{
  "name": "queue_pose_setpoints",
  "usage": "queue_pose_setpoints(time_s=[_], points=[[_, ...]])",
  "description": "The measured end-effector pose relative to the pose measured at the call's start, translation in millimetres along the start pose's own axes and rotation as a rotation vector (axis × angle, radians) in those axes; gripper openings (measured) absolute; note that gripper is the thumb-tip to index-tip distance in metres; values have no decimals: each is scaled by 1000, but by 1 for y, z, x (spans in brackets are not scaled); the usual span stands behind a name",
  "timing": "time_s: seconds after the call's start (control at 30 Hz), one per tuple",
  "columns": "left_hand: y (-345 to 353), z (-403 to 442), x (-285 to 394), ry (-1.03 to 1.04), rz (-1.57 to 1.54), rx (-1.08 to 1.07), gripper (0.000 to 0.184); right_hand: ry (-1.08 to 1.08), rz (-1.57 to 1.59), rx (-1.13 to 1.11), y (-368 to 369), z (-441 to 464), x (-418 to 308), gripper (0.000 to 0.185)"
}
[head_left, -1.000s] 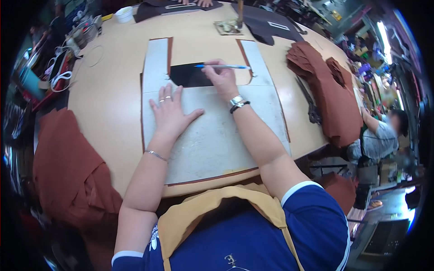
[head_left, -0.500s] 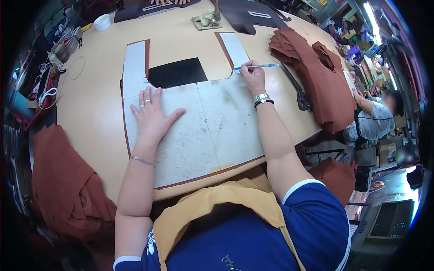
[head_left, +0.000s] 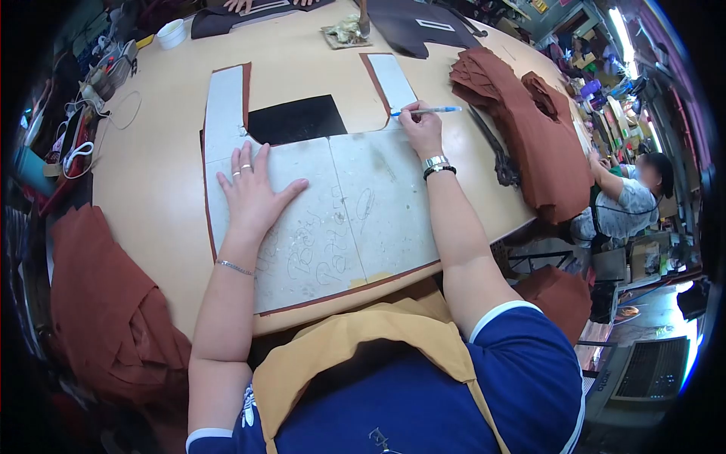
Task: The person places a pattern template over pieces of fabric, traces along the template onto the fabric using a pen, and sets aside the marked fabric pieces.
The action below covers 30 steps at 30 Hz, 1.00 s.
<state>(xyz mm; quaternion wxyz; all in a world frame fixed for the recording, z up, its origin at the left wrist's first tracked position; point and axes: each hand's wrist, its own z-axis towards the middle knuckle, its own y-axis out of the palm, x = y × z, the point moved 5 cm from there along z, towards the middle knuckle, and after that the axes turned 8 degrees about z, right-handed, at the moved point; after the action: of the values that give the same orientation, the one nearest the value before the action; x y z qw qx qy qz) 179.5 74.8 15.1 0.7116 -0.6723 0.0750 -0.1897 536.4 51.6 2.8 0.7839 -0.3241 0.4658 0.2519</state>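
Observation:
A large grey-white pattern template with two upright arms and handwriting on it lies over reddish-brown material, whose edge shows around it. My left hand rests flat on the template's left part, fingers spread. My right hand grips a blue-and-white pen, its tip at the inner corner where the right arm meets the body. A black sheet shows between the two arms. Right of my right hand lies a pair of dark scissors.
Reddish-brown pieces are piled at right and hang at left. Dark panels, a white tub and a handled tool on a scrap are at the back. A co-worker sits at right; another person's hands show at the top.
My hands and the pen stay almost in place, with the view shifting slightly. The other person's hands at the top have moved apart, and the co-worker at right has shifted their arms.

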Motion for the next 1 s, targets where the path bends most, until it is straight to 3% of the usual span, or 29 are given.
queue_pose_setpoints(time_s=[0.33, 0.43, 0.53, 0.6, 0.7, 0.8, 0.9, 1.0], points=[[0, 0, 0, 2, -5, -3, 100, -3, -28, 19, -2, 4, 6, 15], [-1, 2, 0, 2, 3, -12, 98, 148, 468, 62, -12, 3, 16, 16], [-3, -4, 0, 10, 6, -18, 93, 156, 359, 130, -50, -22, 3, 18], [-8, -10, 5, 17, 26, -28, 90, -57, -245, 41, -77, -45, -11, 24], [-17, -19, 11, 55, 54, -127, 92, 225, -371, -135, -96, -83, -34, 30], [-19, -21, 1, 168, -56, -244, 91, 322, -300, -166, -107, -99, -38, 40], [-20, -20, -18, 179, -159, -123, 96, 348, 100, -51, -114, -95, -20, 47], [-18, -40, -28, -141, 97, 4, 103, 465, 307, 33, -126, -93, -27, 49]])
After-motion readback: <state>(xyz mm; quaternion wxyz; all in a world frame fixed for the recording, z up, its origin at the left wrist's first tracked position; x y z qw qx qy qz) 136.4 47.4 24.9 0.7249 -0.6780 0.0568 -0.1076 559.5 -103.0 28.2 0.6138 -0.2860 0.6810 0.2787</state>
